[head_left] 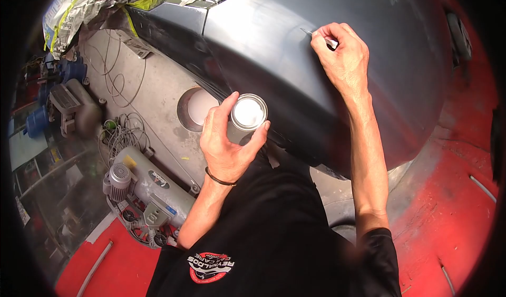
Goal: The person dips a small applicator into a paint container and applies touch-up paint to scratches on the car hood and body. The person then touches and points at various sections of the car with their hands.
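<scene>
My left hand (224, 144) is wrapped round a small metal can (266, 112), its round opening facing up and bright white inside. The can is in front of the lower edge of a dark, matte car panel (269, 38). Higher up on that panel, my right hand (341, 54) is closed in a pinch. A thin pale tool (307, 31) pokes out past its fingertips toward the panel, and a bit of white shows between the fingers. The tool's exact kind is too small to make out. Whether its tip touches the surface I cannot tell.
Newspaper masking (79, 12) with yellow tape covers the upper left of the car. Below the panel stands a round container (200, 107) with pale contents. An air compressor (153, 183), a coiled hose (126, 133) and shop equipment (68, 104) occupy the left floor.
</scene>
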Demonstrator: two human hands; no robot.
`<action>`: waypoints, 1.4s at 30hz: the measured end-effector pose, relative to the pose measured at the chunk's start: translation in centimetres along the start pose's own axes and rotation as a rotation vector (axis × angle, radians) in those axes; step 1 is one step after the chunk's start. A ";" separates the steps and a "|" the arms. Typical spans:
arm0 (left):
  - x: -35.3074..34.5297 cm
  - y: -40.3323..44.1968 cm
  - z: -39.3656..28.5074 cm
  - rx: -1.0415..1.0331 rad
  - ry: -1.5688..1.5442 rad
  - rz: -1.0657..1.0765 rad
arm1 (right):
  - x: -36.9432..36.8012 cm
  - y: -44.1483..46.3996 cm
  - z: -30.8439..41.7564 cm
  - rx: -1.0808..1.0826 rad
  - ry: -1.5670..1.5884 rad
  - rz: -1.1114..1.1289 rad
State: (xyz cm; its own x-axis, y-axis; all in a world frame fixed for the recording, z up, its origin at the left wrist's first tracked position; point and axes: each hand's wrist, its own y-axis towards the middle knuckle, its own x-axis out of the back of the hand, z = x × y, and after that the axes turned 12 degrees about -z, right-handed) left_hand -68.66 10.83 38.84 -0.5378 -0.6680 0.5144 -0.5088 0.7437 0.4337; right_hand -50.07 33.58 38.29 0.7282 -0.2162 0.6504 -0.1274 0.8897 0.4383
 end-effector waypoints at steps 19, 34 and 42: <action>0.1 0.2 0.5 0.010 -0.010 -0.005 | 0.7 0.2 0.3 -0.098 0.121 -0.047; 0.0 -0.2 0.0 -0.007 0.028 0.033 | 2.2 0.6 -2.1 -0.087 0.058 -0.041; -0.2 0.0 -0.9 -0.003 0.049 0.062 | 1.8 0.6 -2.4 -0.080 0.025 -0.042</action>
State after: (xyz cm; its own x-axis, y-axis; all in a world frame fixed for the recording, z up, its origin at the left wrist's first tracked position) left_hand -67.97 11.03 39.36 -0.5349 -0.6186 0.5755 -0.4734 0.7836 0.4023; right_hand -47.23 34.70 38.29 0.7483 -0.2452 0.6164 -0.0425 0.9096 0.4134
